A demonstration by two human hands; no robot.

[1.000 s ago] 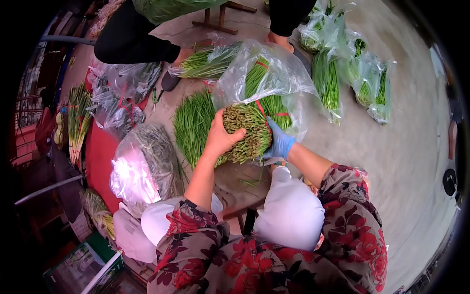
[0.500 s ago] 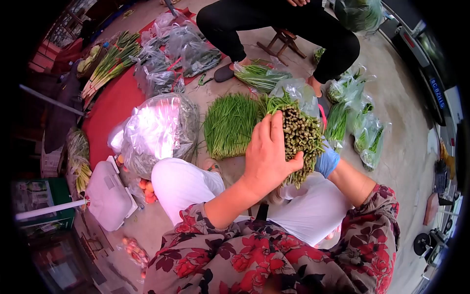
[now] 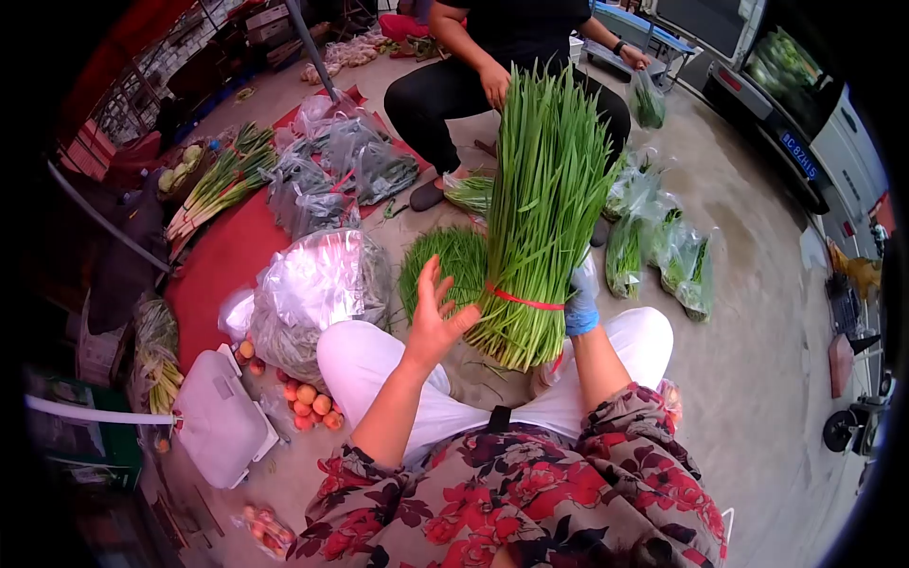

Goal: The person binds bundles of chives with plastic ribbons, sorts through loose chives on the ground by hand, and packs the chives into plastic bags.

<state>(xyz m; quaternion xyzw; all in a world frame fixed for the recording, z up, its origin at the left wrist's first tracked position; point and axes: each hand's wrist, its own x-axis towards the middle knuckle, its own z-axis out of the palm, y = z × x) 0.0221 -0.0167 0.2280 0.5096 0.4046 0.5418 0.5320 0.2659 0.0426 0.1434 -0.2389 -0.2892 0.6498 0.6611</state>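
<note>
A big bundle of Chinese chives (image 3: 549, 199) stands upright in front of me, leaves up, with a red band (image 3: 525, 299) round its lower part. My right hand (image 3: 583, 301), in a blue glove, grips the bundle from its right side; the bundle hides some of the fingers. To the left of the stalks, my bare left hand (image 3: 437, 317) is open with fingers spread, holding nothing. Behind that hand, a second pile of chives (image 3: 443, 263) lies on the ground, partly covered by the bundle.
Across from me sits a person in dark clothes (image 3: 417, 104), one hand holding a bagged vegetable (image 3: 648, 99). Bagged greens (image 3: 686, 270) lie at right. At left are a large clear plastic bag (image 3: 317, 284), peaches (image 3: 311, 402) and a pale plastic case (image 3: 218, 417).
The bundle has swung from stem ends facing me to upright with leaves up. My left hand has come off it and moved left, fingers spread. The view has tilted up.
</note>
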